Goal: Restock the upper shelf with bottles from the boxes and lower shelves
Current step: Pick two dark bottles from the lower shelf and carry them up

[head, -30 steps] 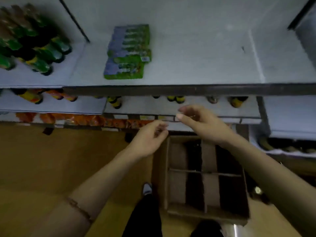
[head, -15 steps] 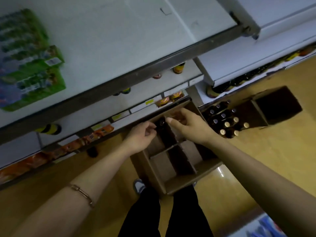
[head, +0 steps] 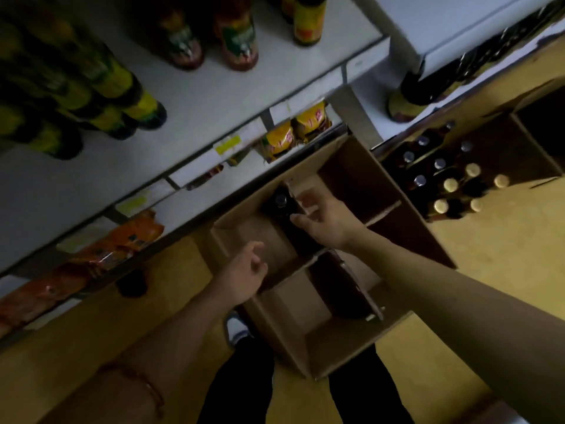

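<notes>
A cardboard box point(head: 321, 359) with dividers stands on the floor in front of my legs. One dark bottle point(head: 279, 203) stands in its far-left cell; the other cells look empty. My right hand point(head: 321, 220) reaches into the box with spread fingers, its fingertips right beside the bottle's neck, holding nothing. My left hand point(head: 243, 275) hovers over the box's left edge, fingers loosely curled and empty. A second box point(head: 495, 139) to the right holds several capped bottles point(head: 449, 185).
A white shelf point(head: 214, 96) above carries yellow-labelled bottles point(head: 101, 96) and red-labelled bottles point(head: 235, 38). Orange packets point(head: 116, 243) and yellow packets point(head: 293, 133) lie on lower shelves. The floor is tan; a white shoe point(head: 240, 328) shows by the box.
My view has dropped lower and closer to the box. My right hand went deeper towards the dark bottle; my left hand drew back from the bottle to the box's left edge.
</notes>
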`<action>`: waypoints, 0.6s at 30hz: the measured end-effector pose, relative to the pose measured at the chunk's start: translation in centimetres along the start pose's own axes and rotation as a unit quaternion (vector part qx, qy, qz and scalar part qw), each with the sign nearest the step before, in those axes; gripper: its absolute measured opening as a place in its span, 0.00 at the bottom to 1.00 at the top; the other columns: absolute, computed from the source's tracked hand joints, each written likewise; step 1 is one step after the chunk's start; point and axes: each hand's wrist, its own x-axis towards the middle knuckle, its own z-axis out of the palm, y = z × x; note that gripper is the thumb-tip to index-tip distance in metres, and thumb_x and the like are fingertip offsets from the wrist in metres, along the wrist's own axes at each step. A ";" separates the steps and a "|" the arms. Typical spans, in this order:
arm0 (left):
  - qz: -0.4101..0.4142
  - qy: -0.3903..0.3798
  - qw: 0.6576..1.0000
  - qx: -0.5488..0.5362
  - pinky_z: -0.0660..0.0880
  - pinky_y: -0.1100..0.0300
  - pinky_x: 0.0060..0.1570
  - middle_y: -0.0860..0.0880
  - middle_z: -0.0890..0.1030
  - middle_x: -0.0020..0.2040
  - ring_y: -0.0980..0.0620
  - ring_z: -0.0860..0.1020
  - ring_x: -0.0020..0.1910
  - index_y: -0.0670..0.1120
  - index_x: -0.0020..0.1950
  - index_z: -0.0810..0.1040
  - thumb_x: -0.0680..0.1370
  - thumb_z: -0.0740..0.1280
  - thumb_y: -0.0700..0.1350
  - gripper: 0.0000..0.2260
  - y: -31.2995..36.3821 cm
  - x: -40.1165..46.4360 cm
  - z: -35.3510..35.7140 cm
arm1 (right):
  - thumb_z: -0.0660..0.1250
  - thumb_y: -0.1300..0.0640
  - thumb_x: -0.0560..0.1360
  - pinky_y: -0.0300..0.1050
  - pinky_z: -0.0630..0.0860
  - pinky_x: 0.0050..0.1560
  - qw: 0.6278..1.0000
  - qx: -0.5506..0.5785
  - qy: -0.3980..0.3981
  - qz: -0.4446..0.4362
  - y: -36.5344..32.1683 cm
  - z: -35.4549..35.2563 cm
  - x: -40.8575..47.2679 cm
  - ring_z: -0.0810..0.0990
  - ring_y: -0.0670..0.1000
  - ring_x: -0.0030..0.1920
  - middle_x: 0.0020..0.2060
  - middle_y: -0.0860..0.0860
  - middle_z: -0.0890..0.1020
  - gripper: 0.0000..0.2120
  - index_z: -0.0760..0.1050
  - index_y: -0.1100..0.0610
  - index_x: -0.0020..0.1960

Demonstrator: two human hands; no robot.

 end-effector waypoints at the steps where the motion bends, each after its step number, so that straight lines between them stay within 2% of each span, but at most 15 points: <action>1: 0.006 0.010 1.000 0.002 0.69 0.62 0.50 0.52 0.72 0.54 0.55 0.73 0.52 0.50 0.74 0.61 0.81 0.62 0.45 0.22 -1.0 1.6 0.5 | 0.64 0.53 0.80 0.46 0.73 0.60 1.000 0.010 0.005 0.009 1.3 1.3 1.7 0.75 0.54 0.62 0.66 0.55 0.73 0.23 0.65 0.55 0.72; 6: 0.028 0.053 0.998 -0.019 0.70 0.64 0.43 0.51 0.71 0.58 0.57 0.73 0.49 0.51 0.73 0.63 0.80 0.63 0.45 0.22 -5.6 9.2 2.2 | 0.66 0.52 0.79 0.42 0.70 0.56 0.999 0.034 0.016 0.039 6.4 6.6 8.9 0.74 0.54 0.64 0.67 0.55 0.72 0.26 0.61 0.55 0.73; 9: 0.036 0.068 0.997 -0.030 0.69 0.68 0.41 0.49 0.71 0.61 0.56 0.73 0.53 0.51 0.72 0.64 0.80 0.64 0.45 0.21 -7.5 13.4 3.5 | 0.65 0.52 0.79 0.39 0.68 0.53 0.998 0.035 0.008 0.047 8.6 8.8 12.1 0.73 0.53 0.64 0.67 0.55 0.72 0.27 0.60 0.57 0.74; 14: 0.045 0.086 0.995 -0.032 0.72 0.62 0.48 0.46 0.71 0.64 0.50 0.74 0.59 0.48 0.73 0.65 0.78 0.67 0.44 0.23 -9.3 18.2 6.3 | 0.66 0.54 0.79 0.41 0.67 0.59 0.997 0.048 0.028 0.059 11.5 11.5 16.4 0.71 0.55 0.67 0.69 0.56 0.71 0.27 0.60 0.59 0.74; 18: 0.044 0.102 0.994 -0.016 0.72 0.60 0.54 0.45 0.70 0.65 0.47 0.73 0.60 0.46 0.73 0.65 0.77 0.69 0.44 0.25 -10.5 20.4 8.1 | 0.67 0.52 0.78 0.41 0.67 0.63 0.996 0.050 0.023 0.069 12.7 13.5 18.9 0.68 0.56 0.70 0.73 0.57 0.66 0.36 0.51 0.58 0.78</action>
